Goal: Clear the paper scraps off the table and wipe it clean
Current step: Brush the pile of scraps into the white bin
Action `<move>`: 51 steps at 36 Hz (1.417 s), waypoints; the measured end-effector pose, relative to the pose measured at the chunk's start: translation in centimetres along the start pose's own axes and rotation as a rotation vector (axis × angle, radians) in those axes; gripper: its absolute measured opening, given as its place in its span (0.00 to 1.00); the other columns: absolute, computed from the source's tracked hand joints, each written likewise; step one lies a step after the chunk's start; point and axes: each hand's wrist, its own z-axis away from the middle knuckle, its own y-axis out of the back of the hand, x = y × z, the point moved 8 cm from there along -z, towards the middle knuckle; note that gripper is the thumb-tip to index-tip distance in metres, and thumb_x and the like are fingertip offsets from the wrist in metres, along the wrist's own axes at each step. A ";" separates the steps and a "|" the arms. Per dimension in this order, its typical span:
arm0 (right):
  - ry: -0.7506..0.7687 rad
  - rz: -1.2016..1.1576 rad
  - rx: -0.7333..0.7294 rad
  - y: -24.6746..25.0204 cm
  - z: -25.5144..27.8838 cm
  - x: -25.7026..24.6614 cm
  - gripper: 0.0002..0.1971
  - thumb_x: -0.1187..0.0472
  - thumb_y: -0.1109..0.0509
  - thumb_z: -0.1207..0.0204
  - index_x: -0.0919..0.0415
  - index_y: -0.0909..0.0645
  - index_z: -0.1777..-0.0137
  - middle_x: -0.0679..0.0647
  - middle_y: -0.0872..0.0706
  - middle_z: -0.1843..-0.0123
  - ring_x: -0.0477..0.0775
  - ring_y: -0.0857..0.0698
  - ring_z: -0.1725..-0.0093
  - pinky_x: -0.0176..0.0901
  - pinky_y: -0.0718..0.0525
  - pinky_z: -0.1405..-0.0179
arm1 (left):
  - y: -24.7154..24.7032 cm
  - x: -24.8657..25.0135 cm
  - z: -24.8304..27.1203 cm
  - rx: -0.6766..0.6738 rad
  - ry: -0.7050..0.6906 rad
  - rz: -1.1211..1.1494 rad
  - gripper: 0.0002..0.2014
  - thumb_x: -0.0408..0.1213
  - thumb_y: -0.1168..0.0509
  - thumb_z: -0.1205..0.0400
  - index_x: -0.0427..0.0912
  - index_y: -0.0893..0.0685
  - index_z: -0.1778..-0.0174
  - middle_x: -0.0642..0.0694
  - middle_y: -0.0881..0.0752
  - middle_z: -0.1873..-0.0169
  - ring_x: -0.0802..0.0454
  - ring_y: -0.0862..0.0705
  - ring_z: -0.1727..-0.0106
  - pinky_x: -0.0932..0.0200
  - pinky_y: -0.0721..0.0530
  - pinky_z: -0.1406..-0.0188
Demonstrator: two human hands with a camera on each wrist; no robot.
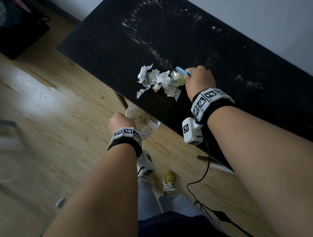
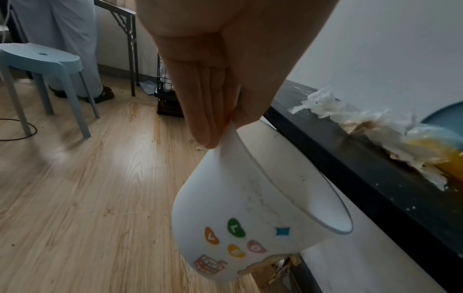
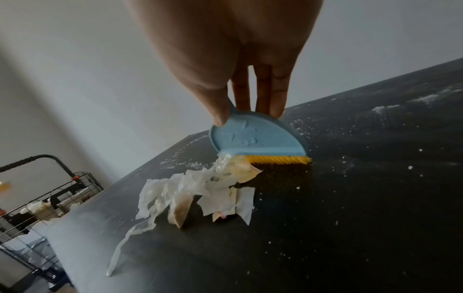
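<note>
A pile of crumpled white paper scraps (image 1: 158, 80) (image 3: 198, 195) lies near the front edge of the black table (image 1: 211, 47). My right hand (image 1: 199, 79) (image 3: 245, 99) pinches a small blue brush (image 3: 255, 138) with yellow bristles, its bristles down on the table against the scraps. My left hand (image 1: 122, 121) (image 2: 213, 119) pinches the rim of a white bucket (image 1: 145, 124) (image 2: 250, 214) with coloured stickers, held below the table edge under the pile. Some scraps lie inside the bucket. White powder streaks (image 1: 142, 22) and crumbs cover the tabletop.
Wooden floor (image 1: 41, 107) lies left of the table, with one paper scrap (image 1: 60, 202) on it. A light blue stool (image 2: 42, 59) and a black wire cart (image 3: 42, 198) stand beyond the table's end. A wall runs behind the table. My shoe (image 1: 168, 181) and a cable (image 1: 201, 179) are below.
</note>
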 end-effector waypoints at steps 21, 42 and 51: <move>0.117 0.006 -0.154 -1.5 6.5 -2.2 0.14 0.59 0.43 0.16 0.62 0.18 0.40 0.59 0.21 0.39 0.59 0.18 0.44 0.45 0.26 0.55 | -0.5 -0.7 2.3 0.022 0.028 0.061 0.14 0.29 0.36 0.21 0.36 0.28 0.73 0.32 0.14 0.54 0.34 0.14 0.50 0.53 0.24 0.65; 0.168 -0.243 -0.117 0.9 8.9 -4.9 0.12 0.52 0.30 0.26 0.62 0.17 0.57 0.55 0.14 0.57 0.57 0.14 0.60 0.50 0.14 0.58 | 1.0 -1.5 2.3 0.060 0.016 0.084 0.14 0.29 0.36 0.22 0.36 0.29 0.74 0.31 0.14 0.59 0.35 0.15 0.60 0.54 0.25 0.67; 0.185 -0.222 0.120 2.9 5.0 -5.5 0.13 0.59 0.39 0.17 0.60 0.16 0.40 0.56 0.19 0.43 0.52 0.18 0.52 0.39 0.24 0.59 | 1.8 -1.8 1.3 0.051 0.028 0.072 0.13 0.28 0.37 0.23 0.36 0.29 0.74 0.35 0.19 0.66 0.38 0.20 0.64 0.55 0.25 0.68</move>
